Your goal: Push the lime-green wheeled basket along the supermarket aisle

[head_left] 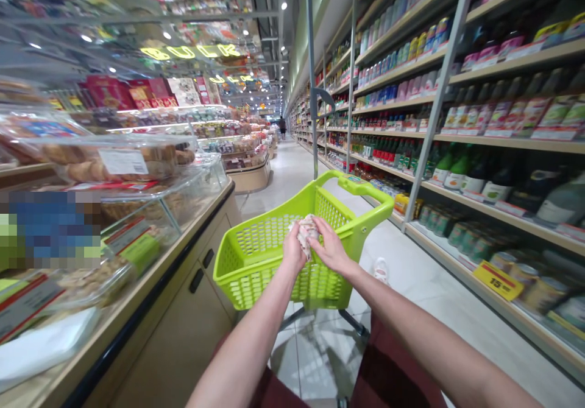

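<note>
Both my hands are close together over the near side of a lime-green shopping cart [283, 262]. Between them is a crumpled whitish bundle [306, 232] with pinkish patches, perhaps a cloth or a soft bag. My left hand [295, 249] is closed around its left side. My right hand [333, 248] grips the bundle from the right with bent fingers. Part of the bundle is hidden by my fingers. The cart's perforated basket shows its bare green floor, and its raised handle [372, 198] points to the right.
At left a wooden display counter [201, 237] carries packaged bread [119, 155] and price signs. Tall shelves [434, 91] of bottles and cans line the right side. A pale tiled aisle [292, 158] runs ahead, with a person [282, 128] far off. A white shoe [380, 270] shows beside the cart.
</note>
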{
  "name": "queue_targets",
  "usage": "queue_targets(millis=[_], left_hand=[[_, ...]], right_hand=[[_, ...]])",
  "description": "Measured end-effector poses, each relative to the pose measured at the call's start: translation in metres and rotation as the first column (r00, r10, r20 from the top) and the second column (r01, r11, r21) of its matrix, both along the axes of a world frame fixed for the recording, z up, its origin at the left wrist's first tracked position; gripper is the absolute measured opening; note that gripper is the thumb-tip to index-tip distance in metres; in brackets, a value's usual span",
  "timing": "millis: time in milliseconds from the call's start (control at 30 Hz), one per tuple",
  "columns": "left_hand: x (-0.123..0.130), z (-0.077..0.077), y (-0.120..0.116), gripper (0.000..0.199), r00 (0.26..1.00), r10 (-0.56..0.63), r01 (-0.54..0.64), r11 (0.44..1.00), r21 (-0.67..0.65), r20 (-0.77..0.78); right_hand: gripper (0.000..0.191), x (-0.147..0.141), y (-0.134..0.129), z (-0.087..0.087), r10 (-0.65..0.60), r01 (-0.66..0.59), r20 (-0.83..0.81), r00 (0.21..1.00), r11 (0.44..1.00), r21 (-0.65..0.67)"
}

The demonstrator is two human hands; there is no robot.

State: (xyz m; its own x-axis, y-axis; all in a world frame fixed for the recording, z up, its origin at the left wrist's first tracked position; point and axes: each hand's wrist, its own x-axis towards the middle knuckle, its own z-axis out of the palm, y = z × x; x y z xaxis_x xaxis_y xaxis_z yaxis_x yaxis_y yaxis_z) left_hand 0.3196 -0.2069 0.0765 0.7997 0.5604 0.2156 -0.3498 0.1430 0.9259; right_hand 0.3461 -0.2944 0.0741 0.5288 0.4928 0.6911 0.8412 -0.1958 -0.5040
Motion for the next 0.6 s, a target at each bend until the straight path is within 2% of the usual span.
queue_targets(millis=[67,133,200,233,267,300,333,400,433,500,533,600], left_hand=[[-0.006,0.011,0.002,0.047,0.989,-0.149,0.149,0.987,-0.061,0.017],[-0.017,0.014,0.01,0.048,0.976,-0.218,0.218,0.975,-0.04,-0.001],[-0.033,0.006,0.028,0.043,0.989,-0.111,0.125,0.98,0.156,-0.099],[-0.042,-0.001,0.04,0.041,0.986,0.01,0.047,0.942,0.333,-0.168],[-0.052,-0.009,0.053,0.039,0.965,0.171,-0.041,0.85,0.526,-0.201],[-0.061,-0.018,0.065,0.037,0.93,0.302,-0.071,0.704,0.706,-0.208],[-0.071,-0.026,0.076,0.035,0.885,0.416,-0.064,0.557,0.828,-0.211],[-0.085,-0.039,0.088,0.031,0.837,0.49,0.084,0.324,0.942,-0.243],[-0.089,-0.042,0.09,0.032,0.823,0.508,0.148,0.239,0.96,-0.254],[-0.092,-0.043,0.087,0.035,0.811,0.525,0.222,0.13,0.966,-0.257],[-0.09,-0.042,0.083,0.036,0.807,0.535,0.231,0.103,0.967,-0.25],[-0.084,-0.039,0.075,0.037,0.8,0.549,0.236,0.084,0.968,-0.242]], right_hand=[[0.045,0.001,0.008,0.003,-0.069,0.075,-0.117,0.991,0.996,0.054],[0.039,0.007,0.002,0.011,-0.17,0.187,-0.211,0.963,0.98,0.064],[0.037,0.018,-0.02,0.022,-0.272,0.283,-0.17,0.947,0.958,0.045],[0.036,0.026,-0.036,0.028,-0.32,0.324,-0.092,0.943,0.945,0.034],[0.036,0.034,-0.054,0.033,-0.366,0.365,0.015,0.931,0.931,0.028],[0.036,0.043,-0.071,0.037,-0.412,0.413,0.113,0.904,0.911,0.01],[0.035,0.051,-0.087,0.04,-0.464,0.474,0.18,0.867,0.881,-0.009],[0.036,0.065,-0.108,0.038,-0.533,0.562,0.258,0.806,0.826,-0.047],[0.037,0.068,-0.11,0.035,-0.543,0.579,0.281,0.792,0.813,-0.063],[0.036,0.066,-0.098,0.022,-0.492,0.547,0.319,0.81,0.83,-0.108],[0.035,0.06,-0.084,0.014,-0.438,0.504,0.335,0.834,0.853,-0.139],[0.031,0.042,-0.048,-0.003,-0.276,0.372,0.349,0.896,0.895,-0.247]])
